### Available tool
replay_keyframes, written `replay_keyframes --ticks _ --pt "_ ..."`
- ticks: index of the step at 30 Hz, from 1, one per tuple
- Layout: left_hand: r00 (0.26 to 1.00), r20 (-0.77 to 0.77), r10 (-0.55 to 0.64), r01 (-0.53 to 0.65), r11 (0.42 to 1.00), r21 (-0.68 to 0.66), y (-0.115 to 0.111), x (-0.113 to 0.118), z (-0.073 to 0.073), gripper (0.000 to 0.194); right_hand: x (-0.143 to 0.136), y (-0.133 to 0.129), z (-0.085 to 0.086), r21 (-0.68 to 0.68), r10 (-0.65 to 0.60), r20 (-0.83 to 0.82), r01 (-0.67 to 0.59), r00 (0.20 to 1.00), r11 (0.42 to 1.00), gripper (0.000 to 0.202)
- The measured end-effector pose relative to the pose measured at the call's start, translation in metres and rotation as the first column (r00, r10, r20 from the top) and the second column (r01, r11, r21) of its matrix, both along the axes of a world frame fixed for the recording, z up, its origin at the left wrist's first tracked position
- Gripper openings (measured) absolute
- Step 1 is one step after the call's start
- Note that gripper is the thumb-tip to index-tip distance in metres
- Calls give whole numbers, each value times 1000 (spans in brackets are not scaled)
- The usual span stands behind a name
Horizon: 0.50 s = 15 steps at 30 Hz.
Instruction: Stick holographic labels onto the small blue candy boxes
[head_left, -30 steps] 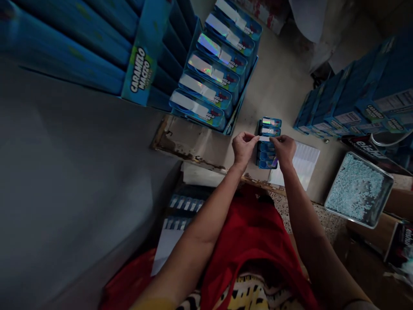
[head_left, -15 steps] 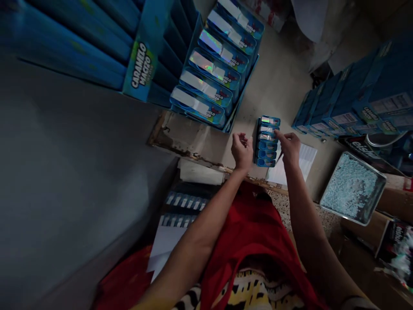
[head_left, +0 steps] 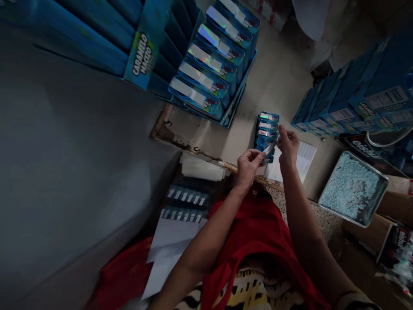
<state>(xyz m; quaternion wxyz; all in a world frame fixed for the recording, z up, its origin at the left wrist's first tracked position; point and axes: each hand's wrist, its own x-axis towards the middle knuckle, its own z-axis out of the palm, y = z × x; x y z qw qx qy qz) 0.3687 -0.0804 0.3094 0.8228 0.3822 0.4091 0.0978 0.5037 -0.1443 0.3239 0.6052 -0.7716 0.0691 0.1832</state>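
Note:
A thin whitish sticker strip (head_left: 270, 147) stretches between my two hands, above the near end of a row of small blue tins (head_left: 269, 125). My left hand (head_left: 248, 168) pinches its lower end between thumb and fingertips. The upper end is pinched by my right hand (head_left: 288, 145). Shiny strips lie across the lids of the far tins, while the nearer lids look bare and are partly covered by my fingers. A white sheet with pale strips (head_left: 306, 157) lies just right of the row, partly behind my right hand.
At the back left, an open display carton (head_left: 240, 101) holds several larger blue tins. Blue cartons (head_left: 342, 114) are stacked on the right, near a metal tray (head_left: 322, 206) of light-blue pieces. The worn table edge (head_left: 200, 150) runs in front; papers (head_left: 167, 241) lie below.
My right hand has drawn back slightly from the tins with a strip. My left hand has come down and right from beside the row and now grips the strip's other end.

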Motion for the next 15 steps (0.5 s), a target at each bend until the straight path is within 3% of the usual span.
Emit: replay_keyframes --ticks 4,8,11,15 --pt "995 -19 -97 98 993 66 26 -5 -6 48 -17 -19 1 167 -22 -183 53 983 984 58" --pt "949 -110 -294 313 918 245 59 0 -22 37 -37 -27 -12 191 -44 -102 63 994 980 49" --pt "902 -239 -358 427 815 392 78 13 -38 27 -43 -20 -27 75 -119 70 114 990 991 42" --pt "858 -314 -406 512 724 462 90 30 -57 19 -39 -4 -42 -217 -98 277 162 956 963 32"
